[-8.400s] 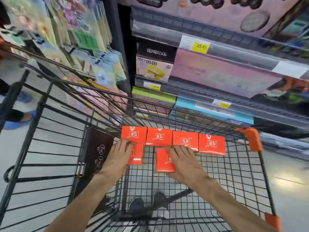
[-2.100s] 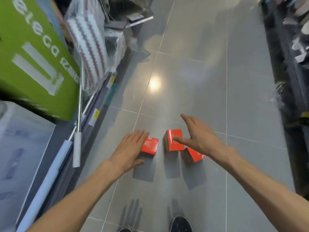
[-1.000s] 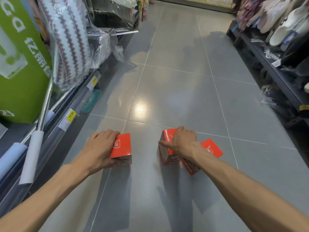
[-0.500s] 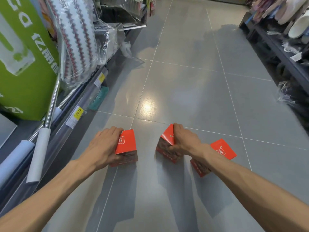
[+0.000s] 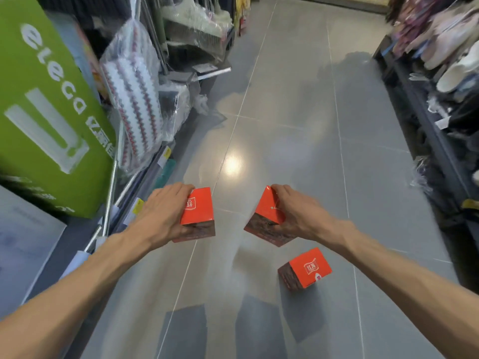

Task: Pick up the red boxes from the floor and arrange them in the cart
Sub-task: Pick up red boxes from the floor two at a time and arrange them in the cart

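**Two boxes are rising, one is waiting on the tiles**

Nearest to the person, a third red box (image 5: 304,268) is lying alone on the grey floor (image 5: 285,130), just under the right forearm, and nobody is touching it. A moment ago this box was sitting close against the one beside it; now the two are well apart, because its neighbour is going up.

A little further out, the left hand (image 5: 162,216) is holding the left red box (image 5: 197,213) with the fingers pressed together along its far edge and the thumb underneath. The right hand (image 5: 298,215) is gripping the right red box (image 5: 267,216) in the same way, fingers closed over the top corner, and this box is tilting to one side. Half a second earlier both boxes were low by the tiles; now they are hanging clear of the floor, with dark shadows falling below them.

Further still, the aisle is running away between the green carton (image 5: 49,112) on the left and the dark shelf (image 5: 425,117) on the right. The cart is not in sight, so I think the person is about to turn toward it, and one more trip is remaining for the last box
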